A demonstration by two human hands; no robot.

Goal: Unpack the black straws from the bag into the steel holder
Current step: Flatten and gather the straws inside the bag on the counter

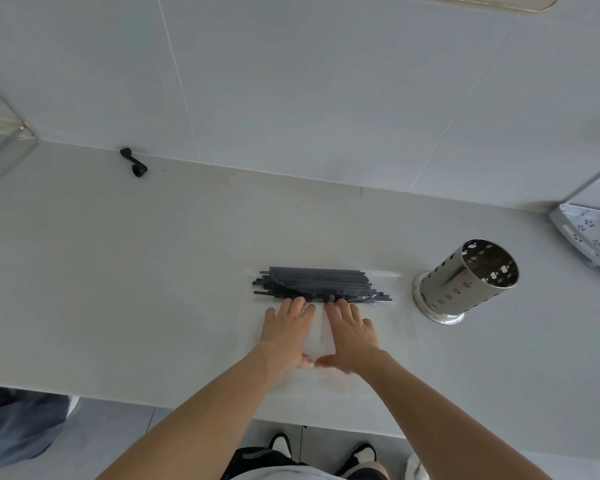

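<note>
Both hands flat on clear plastic bag, mid-counter.

Left hand [286,329] and right hand [350,332] splayed, grip released, fingertips touching bundle of thin black straws [321,285] lying inside transparent bag [321,341]. Perforated cylindrical steel holder [465,280] upright toward right edge of pale grey counter [118,289], apart from bag.

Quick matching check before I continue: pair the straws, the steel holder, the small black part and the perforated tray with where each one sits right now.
1 black straws
2 steel holder
3 small black part
4 perforated tray

A far right edge
B by the wall, far left
C inside the clear bag, at the fingertips
D upright, right of the bag

Pairs: 1-C, 2-D, 3-B, 4-A
</note>
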